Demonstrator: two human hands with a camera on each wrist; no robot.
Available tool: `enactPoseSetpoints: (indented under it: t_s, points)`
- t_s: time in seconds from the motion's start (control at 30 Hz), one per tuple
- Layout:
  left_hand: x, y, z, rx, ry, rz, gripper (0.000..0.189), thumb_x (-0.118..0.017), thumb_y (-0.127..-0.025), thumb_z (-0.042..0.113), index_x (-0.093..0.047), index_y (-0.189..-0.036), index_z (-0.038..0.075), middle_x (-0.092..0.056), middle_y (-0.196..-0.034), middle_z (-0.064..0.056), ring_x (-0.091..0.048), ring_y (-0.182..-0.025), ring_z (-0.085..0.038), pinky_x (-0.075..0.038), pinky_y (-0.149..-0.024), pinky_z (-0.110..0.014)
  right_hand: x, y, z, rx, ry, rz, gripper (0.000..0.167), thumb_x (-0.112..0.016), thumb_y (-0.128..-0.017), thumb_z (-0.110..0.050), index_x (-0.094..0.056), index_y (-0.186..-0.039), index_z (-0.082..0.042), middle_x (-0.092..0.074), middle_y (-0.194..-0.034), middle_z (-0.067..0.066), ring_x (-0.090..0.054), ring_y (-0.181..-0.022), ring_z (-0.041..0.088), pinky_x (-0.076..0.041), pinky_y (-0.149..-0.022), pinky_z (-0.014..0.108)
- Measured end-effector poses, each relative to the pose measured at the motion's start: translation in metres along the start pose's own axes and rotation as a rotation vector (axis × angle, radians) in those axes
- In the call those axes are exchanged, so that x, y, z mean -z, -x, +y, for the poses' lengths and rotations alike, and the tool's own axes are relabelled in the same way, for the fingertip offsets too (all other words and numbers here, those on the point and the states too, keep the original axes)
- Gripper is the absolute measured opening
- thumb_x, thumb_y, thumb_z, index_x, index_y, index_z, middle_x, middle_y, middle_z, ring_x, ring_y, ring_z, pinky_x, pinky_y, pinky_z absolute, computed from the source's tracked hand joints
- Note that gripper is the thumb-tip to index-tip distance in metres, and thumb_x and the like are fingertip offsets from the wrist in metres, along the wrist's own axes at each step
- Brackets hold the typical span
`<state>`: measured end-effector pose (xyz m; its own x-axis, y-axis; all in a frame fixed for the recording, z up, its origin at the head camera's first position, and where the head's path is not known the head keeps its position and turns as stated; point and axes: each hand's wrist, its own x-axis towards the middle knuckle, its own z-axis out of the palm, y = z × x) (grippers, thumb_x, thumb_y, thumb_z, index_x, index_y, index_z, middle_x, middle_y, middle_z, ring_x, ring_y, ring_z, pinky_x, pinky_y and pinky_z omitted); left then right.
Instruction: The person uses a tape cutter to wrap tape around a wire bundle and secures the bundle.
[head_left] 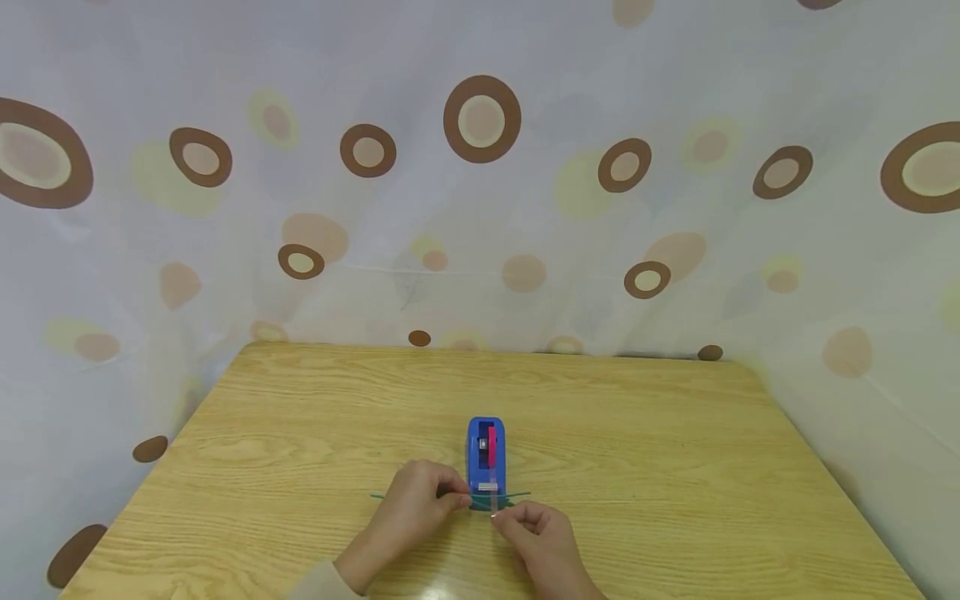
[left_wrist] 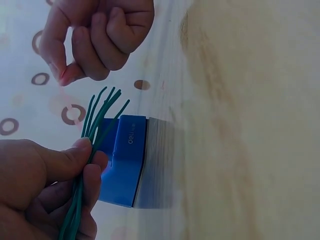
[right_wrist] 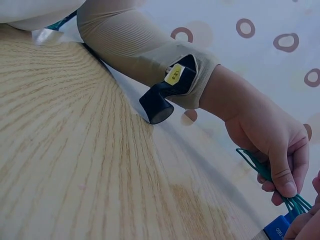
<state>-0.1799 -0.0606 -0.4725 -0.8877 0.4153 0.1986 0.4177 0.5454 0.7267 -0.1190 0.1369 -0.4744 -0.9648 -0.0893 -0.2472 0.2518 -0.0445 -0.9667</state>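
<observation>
A bundle of thin green strands (left_wrist: 102, 112), like cords or wires, is pinched between thumb and fingers of my left hand (head_left: 420, 500). In the left wrist view their loose ends fan out past the fingertips. Just in front of the hands stands a blue tape dispenser (head_left: 486, 477) with a pink-cored roll (head_left: 492, 447). A clear strip of tape (head_left: 493, 503) runs from its cutter toward me, over the strands in the head view. My right hand (head_left: 543, 542) pinches the strip's free end between thumb and index finger. Whether tape and strands touch, I cannot tell.
The wood-grain table (head_left: 337, 400) spreads around the dispenser on all sides. A pale curtain (head_left: 525, 208) with brown rings hangs behind it and at both sides. A black camera mount (right_wrist: 167, 95) sits on the left sleeve in the right wrist view.
</observation>
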Motion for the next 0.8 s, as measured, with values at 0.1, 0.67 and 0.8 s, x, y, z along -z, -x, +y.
enactPoseSetpoints:
  t_s: [0.1, 0.67, 0.8]
  points:
    - [-0.0007, 0.0001, 0.0011, 0.004, 0.000, -0.002, 0.004, -0.079, -0.084, 0.010, -0.078, -0.081, 0.013, -0.071, -0.080, 0.011, -0.062, -0.075, -0.002, -0.051, -0.068, -0.024, -0.0003, 0.0006, 0.0000, 0.004, -0.003, 0.001, 0.026, -0.069, -0.091, -0.015, -0.066, -0.097, 0.010, -0.047, -0.057, -0.008, -0.034, -0.046, 0.005, -0.031, -0.044, 0.019]
    - [-0.0066, -0.0014, 0.0046, -0.021, -0.002, 0.007, 0.005, -0.079, -0.083, 0.010, -0.078, -0.081, 0.014, -0.072, -0.081, 0.011, -0.062, -0.076, -0.002, -0.051, -0.069, -0.025, -0.0008, -0.0005, 0.0001, -0.013, -0.005, 0.012, 0.016, -0.071, -0.090, -0.017, -0.069, -0.088, -0.002, -0.051, -0.062, -0.007, -0.035, -0.048, 0.005, -0.033, -0.045, 0.019]
    - [-0.0085, -0.0017, 0.0055, -0.028, -0.002, 0.016, 0.007, -0.080, -0.082, 0.009, -0.078, -0.081, 0.016, -0.072, -0.082, 0.011, -0.063, -0.077, -0.002, -0.051, -0.070, -0.025, -0.0004, -0.0005, -0.0003, -0.014, 0.008, 0.015, 0.016, -0.071, -0.090, -0.018, -0.070, -0.088, -0.002, -0.051, -0.062, -0.008, -0.036, -0.048, 0.005, -0.033, -0.045, 0.019]
